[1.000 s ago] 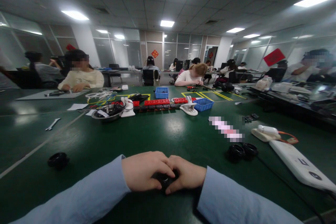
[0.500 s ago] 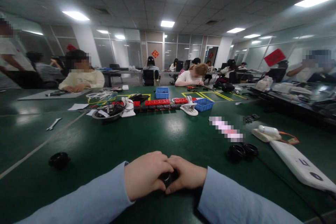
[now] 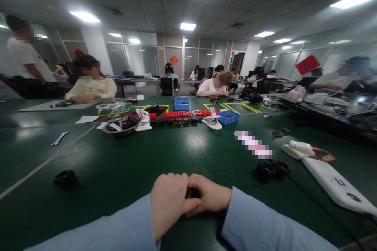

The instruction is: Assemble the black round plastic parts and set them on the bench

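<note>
My left hand [image 3: 169, 202] and my right hand [image 3: 207, 194] meet low in the middle of the head view, both closed around a small black part [image 3: 193, 193]. Only a dark sliver of that part shows between the thumbs and fingers, so its kind is hidden. The left thumb lies across toward the right thumb. To the left on the green table [image 3: 126, 160] rests a black ring-shaped part [image 3: 65, 180]. Right of my hands sit two more black round parts [image 3: 272, 170], side by side with a dark cable near them.
A wrench [image 3: 59, 139] lies at left. Farther back are a metal bowl of cables [image 3: 122, 131], white clips [image 3: 212, 119], red strips [image 3: 176, 114] and blue bins [image 3: 229, 117]. A white power bank-like device [image 3: 338, 184] lies at right. Several people sit or stand around.
My left hand has turned and shifted slightly right over the black part, its thumb now crossing toward the right hand. My right hand stays nearly still. A standing person at far left has moved.
</note>
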Demonstrator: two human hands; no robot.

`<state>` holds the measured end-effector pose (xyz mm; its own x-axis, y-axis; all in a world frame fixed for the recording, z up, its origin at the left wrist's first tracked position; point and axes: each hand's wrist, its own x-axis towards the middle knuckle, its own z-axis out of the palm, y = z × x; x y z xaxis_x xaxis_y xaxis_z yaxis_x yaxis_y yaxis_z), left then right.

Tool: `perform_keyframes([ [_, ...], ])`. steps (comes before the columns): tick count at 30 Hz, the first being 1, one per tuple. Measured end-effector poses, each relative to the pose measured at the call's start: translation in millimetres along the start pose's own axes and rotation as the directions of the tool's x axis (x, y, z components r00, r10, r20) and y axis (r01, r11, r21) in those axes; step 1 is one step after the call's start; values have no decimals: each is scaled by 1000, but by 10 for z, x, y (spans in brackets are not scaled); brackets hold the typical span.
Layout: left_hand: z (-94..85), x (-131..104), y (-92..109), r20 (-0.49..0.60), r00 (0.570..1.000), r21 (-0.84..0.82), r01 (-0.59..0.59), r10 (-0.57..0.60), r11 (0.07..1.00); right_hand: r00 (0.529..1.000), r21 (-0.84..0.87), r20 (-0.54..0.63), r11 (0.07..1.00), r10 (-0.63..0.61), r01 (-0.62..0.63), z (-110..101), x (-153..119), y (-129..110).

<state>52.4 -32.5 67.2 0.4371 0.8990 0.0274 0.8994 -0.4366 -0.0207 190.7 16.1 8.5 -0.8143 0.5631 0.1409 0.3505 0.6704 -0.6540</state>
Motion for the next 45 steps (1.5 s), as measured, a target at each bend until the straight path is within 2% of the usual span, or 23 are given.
perform_keyframes([
  [5, 43, 0, 20, -57, 995, 18, 85, -84, 996, 999, 2, 37, 1000, 2, -2, -17, 7, -10],
  [9, 60, -5, 11, -35, 996, 26, 83, -82, 996, 1000, -26, 16, 1000, 10, -10, -2, 17, 14],
  [13, -30, -13, -77, 15, 1000, 10, 27, -27, 1000, 1000, -42, -6, 999, 20, -20, -2, 6, 12],
  [15, -114, -10, -161, -21, 996, -37, -85, 84, 996, 1000, -10, -9, 1000, 7, -7, -9, -6, 2],
  [17, -199, 5, -263, -60, 961, -117, -277, 271, 954, 1000, 42, -19, 999, -24, 25, -17, -14, -8],
  [20, -275, 46, -405, -28, 836, -268, -534, 548, 802, 998, 121, -23, 991, -59, 62, -27, -16, -19],
  [22, -281, 73, -466, 35, 764, -334, -598, 644, 728, 999, 122, 2, 991, -52, 51, -32, -14, -22],
  [24, -265, 91, -490, 86, 745, -350, -599, 661, 720, 999, 84, 21, 996, -29, 27, -32, -14, -20],
  [27, -236, 100, -479, 101, 771, -336, -568, 628, 751, 1000, 49, 11, 999, -2, 2, -22, -19, -10],
  [34, -202, 93, -441, 84, 803, -312, -541, 590, 781, 1000, 95, 1, 995, 19, -19, -16, -32, -19],
  [41, -158, 86, -384, 86, 886, -239, -425, 455, 873, 999, 127, -15, 991, 45, -43, -41, -36, -88],
  [45, -181, 54, -295, 92, 938, -195, -311, 333, 930, 997, 89, -15, 993, 74, -72, -47, -31, -114],
])
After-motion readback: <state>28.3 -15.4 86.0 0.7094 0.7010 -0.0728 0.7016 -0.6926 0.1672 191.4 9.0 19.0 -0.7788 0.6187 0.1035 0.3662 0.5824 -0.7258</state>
